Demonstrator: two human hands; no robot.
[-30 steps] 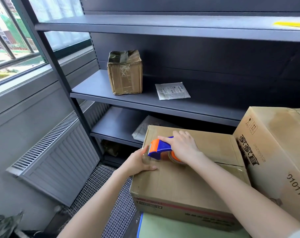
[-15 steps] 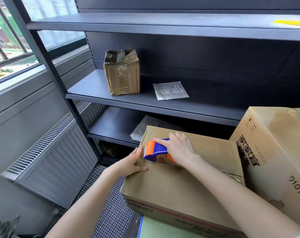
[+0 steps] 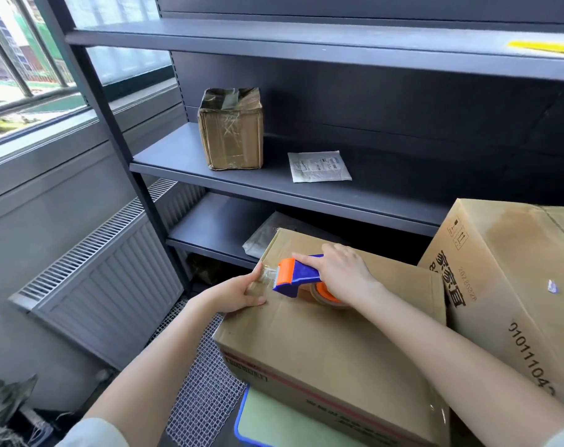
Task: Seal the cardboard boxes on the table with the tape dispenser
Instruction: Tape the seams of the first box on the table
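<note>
A brown cardboard box (image 3: 322, 343) lies flat in front of me on a green-topped table (image 3: 274, 424). My right hand (image 3: 342, 272) grips a blue and orange tape dispenser (image 3: 298, 276) resting on the box top, its orange nose pointing left. A strip of clear tape (image 3: 267, 275) runs from the nose to the box's left edge. My left hand (image 3: 238, 293) presses on that left edge, thumb on top, fingers over the tape end. A larger printed cardboard box (image 3: 512, 285) stands upright at the right, touching the first.
A dark metal shelving unit (image 3: 274, 185) stands behind the boxes, holding a small taped carton (image 3: 232, 130) and a white packet (image 3: 319, 166). A radiator (image 3: 106, 279) runs under the window at left. Wire mesh flooring (image 3: 206, 382) shows beside the table.
The dispenser in my right hand has slid left across the box top, reaching the left edge. My left hand shifted left to the edge and now holds down the tape end.
</note>
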